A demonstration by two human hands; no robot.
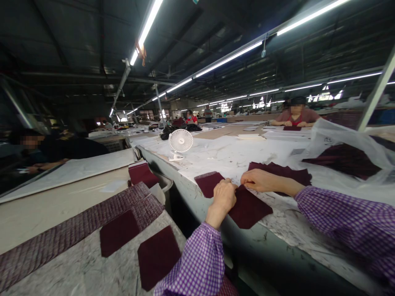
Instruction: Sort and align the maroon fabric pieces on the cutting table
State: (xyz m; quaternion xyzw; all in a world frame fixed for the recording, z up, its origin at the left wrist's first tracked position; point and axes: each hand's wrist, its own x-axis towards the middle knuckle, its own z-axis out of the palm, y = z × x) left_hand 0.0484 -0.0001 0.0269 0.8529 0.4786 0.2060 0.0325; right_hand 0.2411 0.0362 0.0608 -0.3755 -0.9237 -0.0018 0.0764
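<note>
A dark maroon fabric piece (250, 209) with cut corners hangs partly over the table's front edge. My left hand (222, 197) pinches its upper left corner with curled fingers. At its top edge, my right hand (257, 181) grips the cloth between closed fingertips. Left of my hands lies another maroon piece (210, 183) with a paler strip along its top. Behind my right hand spreads a pile of maroon pieces (280, 170), partly covered by my wrist.
A white fan (180, 142) stands on the long table (216, 155). A clear plastic bag (342, 139) with dark cloth sits at right. On the left table, maroon pieces (159, 257) lie beside overlapping rows of fabric (77, 230). A dark gap separates the tables. Other people work farther off.
</note>
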